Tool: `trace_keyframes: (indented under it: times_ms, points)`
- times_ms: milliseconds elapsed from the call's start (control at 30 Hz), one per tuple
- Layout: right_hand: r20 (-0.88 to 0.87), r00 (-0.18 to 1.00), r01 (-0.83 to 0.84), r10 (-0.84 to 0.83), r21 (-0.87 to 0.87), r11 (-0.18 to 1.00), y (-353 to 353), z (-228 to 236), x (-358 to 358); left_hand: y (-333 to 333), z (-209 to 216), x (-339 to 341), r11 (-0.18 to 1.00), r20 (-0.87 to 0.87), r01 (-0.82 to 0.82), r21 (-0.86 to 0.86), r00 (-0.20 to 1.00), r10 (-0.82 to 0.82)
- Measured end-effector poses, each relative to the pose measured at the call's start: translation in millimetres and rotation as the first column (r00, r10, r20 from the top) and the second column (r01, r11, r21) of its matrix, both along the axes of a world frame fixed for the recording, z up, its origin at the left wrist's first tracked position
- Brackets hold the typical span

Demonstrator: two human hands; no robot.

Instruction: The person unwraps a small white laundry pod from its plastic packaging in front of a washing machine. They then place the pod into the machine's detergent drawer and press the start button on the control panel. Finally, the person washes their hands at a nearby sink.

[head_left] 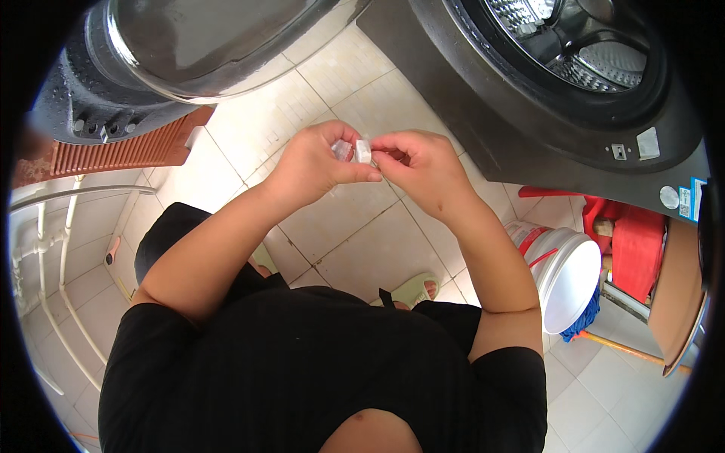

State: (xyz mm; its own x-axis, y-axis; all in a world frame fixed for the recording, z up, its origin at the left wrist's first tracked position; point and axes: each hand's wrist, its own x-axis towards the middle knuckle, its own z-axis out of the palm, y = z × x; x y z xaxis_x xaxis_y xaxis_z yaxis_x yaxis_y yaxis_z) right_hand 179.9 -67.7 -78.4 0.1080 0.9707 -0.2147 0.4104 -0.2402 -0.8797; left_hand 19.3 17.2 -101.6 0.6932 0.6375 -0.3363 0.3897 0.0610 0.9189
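Observation:
Above the tiled floor, my two hands meet in front of me. My left hand (313, 160) is closed around a crumpled clear plastic piece (342, 150) and a small white block (362, 152), its thumb stretched beneath the block. From the other side, my right hand (427, 167) has its thumb and index finger pinched together at the block's right edge. Whatever lies between those right fingertips is too small to make out. The exact kind of the white block does not show.
A dark front-loading washing machine (453, 98) stands open at upper right, its metal drum (604, 60) visible. Upper left is a glossy dark rounded door or lid (204, 45). White buckets (568, 283), red cloth (638, 245) and cardboard (680, 294) are at right; white pipes (66, 219) at left.

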Motion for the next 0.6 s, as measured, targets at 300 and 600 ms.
trace_keyframes:
  times_ms: [300,600]
  points:
    - [-0.078,0.997,-0.017,0.011,-0.074,0.997,-1,-10,-6,-2,-1,2,0.995,-0.103,-0.015,0.097,0.994,0.025]
    - [-0.003,0.999,-0.034,0.034,-0.047,0.998,-1,-9,-9,-3,-5,-1,0.976,-0.094,-0.025,0.216,0.995,0.046]
